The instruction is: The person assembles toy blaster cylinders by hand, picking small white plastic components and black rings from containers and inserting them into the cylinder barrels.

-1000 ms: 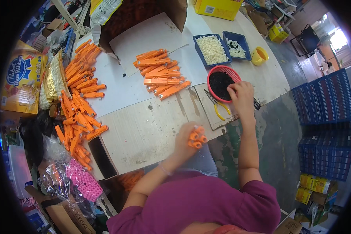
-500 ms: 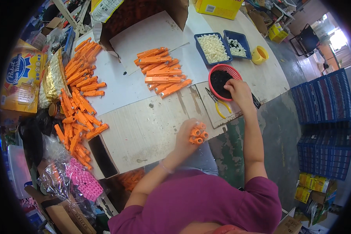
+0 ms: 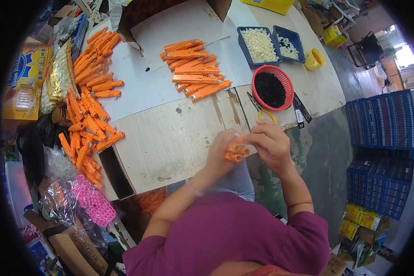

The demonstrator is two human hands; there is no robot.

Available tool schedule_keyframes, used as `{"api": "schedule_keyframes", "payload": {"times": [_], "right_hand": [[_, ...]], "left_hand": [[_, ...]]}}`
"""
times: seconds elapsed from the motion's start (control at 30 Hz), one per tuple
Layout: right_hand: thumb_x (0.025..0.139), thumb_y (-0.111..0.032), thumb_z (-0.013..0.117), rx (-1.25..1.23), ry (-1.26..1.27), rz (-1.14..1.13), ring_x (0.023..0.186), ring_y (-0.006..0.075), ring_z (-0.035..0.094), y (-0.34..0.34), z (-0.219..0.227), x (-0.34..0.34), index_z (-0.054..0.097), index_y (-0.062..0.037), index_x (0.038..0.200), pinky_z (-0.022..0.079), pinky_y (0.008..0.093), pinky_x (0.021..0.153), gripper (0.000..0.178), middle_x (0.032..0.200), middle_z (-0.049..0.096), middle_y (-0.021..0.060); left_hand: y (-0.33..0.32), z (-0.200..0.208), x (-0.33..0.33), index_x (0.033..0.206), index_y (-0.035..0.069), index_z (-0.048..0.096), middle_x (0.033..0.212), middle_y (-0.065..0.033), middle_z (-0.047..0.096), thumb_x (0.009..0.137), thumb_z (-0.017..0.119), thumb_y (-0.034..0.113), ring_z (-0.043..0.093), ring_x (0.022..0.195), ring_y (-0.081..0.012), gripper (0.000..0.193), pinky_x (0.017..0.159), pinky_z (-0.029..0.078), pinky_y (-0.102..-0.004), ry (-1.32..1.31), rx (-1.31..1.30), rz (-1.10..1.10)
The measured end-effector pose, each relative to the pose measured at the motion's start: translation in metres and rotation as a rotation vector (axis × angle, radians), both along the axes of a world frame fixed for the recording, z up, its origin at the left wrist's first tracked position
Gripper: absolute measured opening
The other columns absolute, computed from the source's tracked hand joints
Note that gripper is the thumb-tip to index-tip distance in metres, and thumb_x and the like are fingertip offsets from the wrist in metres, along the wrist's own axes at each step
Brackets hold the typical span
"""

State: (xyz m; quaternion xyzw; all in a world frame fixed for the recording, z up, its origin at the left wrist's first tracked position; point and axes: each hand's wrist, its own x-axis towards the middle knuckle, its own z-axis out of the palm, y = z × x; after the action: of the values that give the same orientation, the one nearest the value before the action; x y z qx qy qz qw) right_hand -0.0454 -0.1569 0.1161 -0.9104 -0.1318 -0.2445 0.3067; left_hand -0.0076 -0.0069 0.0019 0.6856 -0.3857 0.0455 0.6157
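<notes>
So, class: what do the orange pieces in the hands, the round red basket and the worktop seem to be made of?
Orange pieces: probably moulded plastic, going by the uniform bright colour and smooth, slightly glossy skin.
Red basket: likely plastic, with a perforated mesh wall.
Worktop: looks like pale wooden board, scuffed and stained matt, with seams between panels.

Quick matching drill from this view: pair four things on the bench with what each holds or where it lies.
1 red round basket
2 left blue tray
3 left hand
4 yellow-handled pliers

a white small parts
b bundle of short orange tubes
c black small parts
d flat on the table, just below the basket

Pairs: 1-c, 2-a, 3-b, 4-d
</notes>
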Motion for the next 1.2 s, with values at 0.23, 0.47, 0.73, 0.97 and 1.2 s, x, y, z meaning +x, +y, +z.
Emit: {"api": "schedule_keyframes", "payload": {"times": [0.23, 0.47, 0.73, 0.97, 1.2], "right_hand": [[0.068, 0.003, 0.061, -0.090, -0.150, 0.026, 0.082, 0.0268, 0.062, 0.004, -0.018, -0.009, 0.066, -0.0006, 0.093, 0.052, 0.0394, 0.080, 0.026, 0.088, 0.064, 0.0090], [0.070, 0.003, 0.063, -0.004, -0.131, 0.029, 0.089, 0.0285, 0.062, -0.001, -0.040, -0.023, 0.065, -0.0026, 0.097, 0.051, 0.0394, 0.080, 0.028, 0.098, 0.063, 0.0114], [0.069, 0.001, 0.071, 0.031, -0.077, -0.048, 0.104, 0.0324, 0.057, -0.002, -0.030, -0.017, 0.060, -0.0045, 0.091, 0.046, 0.0410, 0.088, 0.026, 0.106, 0.058, 0.0109], [0.067, -0.005, 0.071, -0.090, -0.108, -0.032, 0.102, 0.0289, 0.054, -0.003, -0.023, -0.011, 0.063, -0.0068, 0.092, 0.046, 0.0417, 0.087, 0.026, 0.104, 0.056, 0.0074], [0.066, -0.006, 0.070, -0.188, -0.136, -0.028, 0.102, 0.0257, 0.053, -0.002, -0.017, -0.011, 0.063, -0.0094, 0.090, 0.045, 0.0419, 0.090, 0.025, 0.101, 0.057, 0.0051]], "left_hand": [[0.000, -0.001, -0.003, 0.124, 0.011, 0.041, 0.113, -0.0165, 0.055, 0.067, 0.077, 0.004, 0.058, 0.098, -0.0337, 0.068, 0.081, 0.049, -0.0385, 0.005, 0.014, 0.014], [-0.001, -0.001, -0.002, 0.120, 0.010, 0.046, 0.113, -0.0156, 0.055, 0.061, 0.078, 0.004, 0.055, 0.102, -0.0366, 0.068, 0.084, 0.047, -0.0409, 0.055, -0.034, 0.001], [-0.001, -0.005, -0.003, 0.121, 0.010, 0.046, 0.114, -0.0153, 0.054, 0.060, 0.078, 0.003, 0.055, 0.101, -0.0364, 0.070, 0.084, 0.047, -0.0411, 0.077, -0.026, -0.001], [0.000, -0.002, -0.001, 0.126, 0.011, 0.039, 0.113, -0.0157, 0.055, 0.068, 0.076, 0.002, 0.058, 0.097, -0.0328, 0.069, 0.082, 0.049, -0.0380, 0.009, 0.011, 0.006], [-0.001, -0.003, -0.001, 0.125, 0.010, 0.040, 0.112, -0.0162, 0.055, 0.068, 0.076, 0.001, 0.057, 0.097, -0.0328, 0.068, 0.082, 0.049, -0.0377, 0.000, 0.000, 0.006]]}}
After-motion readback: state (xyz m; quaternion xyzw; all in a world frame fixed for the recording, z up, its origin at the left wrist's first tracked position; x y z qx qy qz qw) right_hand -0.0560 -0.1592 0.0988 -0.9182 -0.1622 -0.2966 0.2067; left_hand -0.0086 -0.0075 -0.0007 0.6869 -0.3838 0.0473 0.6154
